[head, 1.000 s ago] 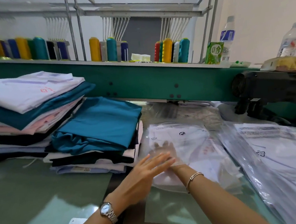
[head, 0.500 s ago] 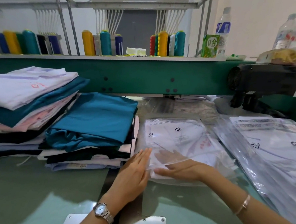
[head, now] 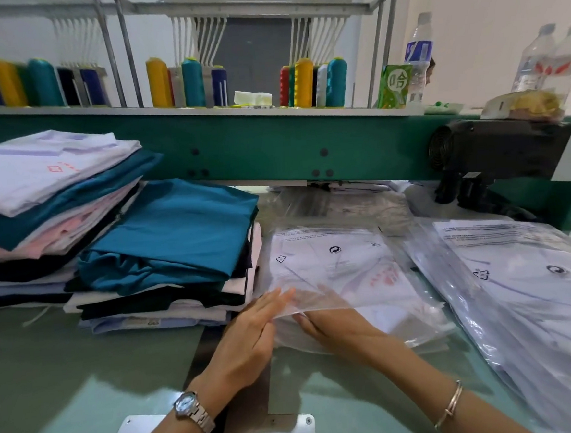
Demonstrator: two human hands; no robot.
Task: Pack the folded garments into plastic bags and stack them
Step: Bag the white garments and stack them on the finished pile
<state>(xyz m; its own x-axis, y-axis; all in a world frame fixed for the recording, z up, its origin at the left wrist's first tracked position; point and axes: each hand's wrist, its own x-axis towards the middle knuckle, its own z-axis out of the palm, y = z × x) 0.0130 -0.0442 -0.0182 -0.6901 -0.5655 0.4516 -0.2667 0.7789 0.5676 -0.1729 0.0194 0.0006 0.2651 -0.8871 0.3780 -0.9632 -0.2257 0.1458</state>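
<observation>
While the left hand (head: 248,330) lies flat in the head view, straight fingers against the near-left edge of the plastic bag (head: 330,243), the right hand (head: 336,327) reaches into the bag's mouth – fingers stretched out under the lifted film, gripping nothing. The bag holds a white garment (head: 366,278) and lies on the green table (head: 52,384). At nine o'clock from it stand the folded garments (head: 177,230) in two piles; at three o'clock – touching it – lies the stack of packed bags (head: 525,287).
</observation>
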